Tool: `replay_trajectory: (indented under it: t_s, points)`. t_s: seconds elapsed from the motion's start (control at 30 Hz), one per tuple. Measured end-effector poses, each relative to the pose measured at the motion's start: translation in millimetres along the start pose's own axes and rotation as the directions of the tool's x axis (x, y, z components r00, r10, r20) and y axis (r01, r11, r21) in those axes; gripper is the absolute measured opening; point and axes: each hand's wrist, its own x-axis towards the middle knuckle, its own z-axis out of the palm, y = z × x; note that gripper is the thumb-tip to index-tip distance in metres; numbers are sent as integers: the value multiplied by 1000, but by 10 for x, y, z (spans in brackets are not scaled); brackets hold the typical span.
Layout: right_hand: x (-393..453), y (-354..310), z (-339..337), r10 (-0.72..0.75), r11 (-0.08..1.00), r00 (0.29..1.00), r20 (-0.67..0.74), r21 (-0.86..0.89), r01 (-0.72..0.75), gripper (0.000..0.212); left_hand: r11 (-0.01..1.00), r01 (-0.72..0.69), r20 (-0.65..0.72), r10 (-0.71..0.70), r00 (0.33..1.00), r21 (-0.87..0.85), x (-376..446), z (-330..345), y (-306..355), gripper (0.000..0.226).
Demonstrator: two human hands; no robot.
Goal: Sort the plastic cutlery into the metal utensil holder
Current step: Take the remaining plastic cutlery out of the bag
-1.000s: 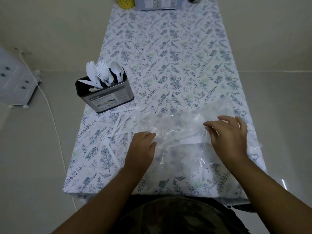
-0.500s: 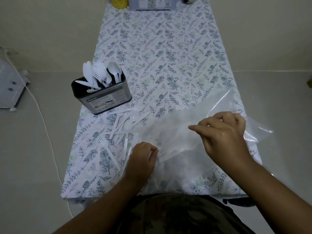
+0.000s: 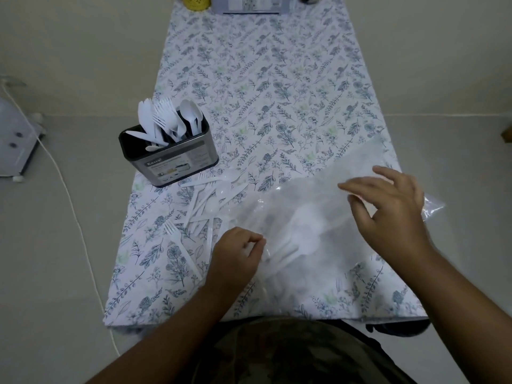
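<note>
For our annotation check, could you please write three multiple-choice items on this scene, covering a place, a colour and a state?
1. Where does the metal utensil holder stand?
A. at the table's left edge
B. at its right edge
C. on the floor

2. What colour is the loose cutlery on the tablecloth?
A. black
B. white
C. red

3. What is the left hand doing?
A. lying flat on bare cloth
B. reaching into the holder
C. pinching the clear plastic bag

Answers: 1 A, the holder stands by the left edge; 2 B, the pieces are white; 3 C, its curled fingers pinch the bag's near-left edge.
</note>
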Motion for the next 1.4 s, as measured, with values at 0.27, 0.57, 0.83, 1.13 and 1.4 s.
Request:
replay_trajectory:
  t_s: [0.27, 0.57, 0.83, 1.13, 1.4]
  points:
    - [-418, -638, 215, 9, 1000, 946, 324, 13, -14, 44, 982, 82, -58, -93, 994, -171, 201, -63, 391, 17]
    - [-432, -601, 443, -60, 998, 967, 246, 38, 53, 18, 917, 46, -68, -79, 994, -397, 156, -230, 460, 27]
    - [-335, -512, 420, 131, 891, 930, 344, 370, -262, 14, 997, -73, 311, 72, 948, -9, 95, 143, 59, 24]
    - [-328, -494, 390, 224, 785, 893, 390, 471, -402, 17, 879, -139, 440, -88, 893, 457, 452, 624, 249, 65]
    - [-318, -514, 378, 259, 770, 876, 408, 461, -442, 18, 762, -188, 518, -218, 827, 620, 613, 692, 384, 44]
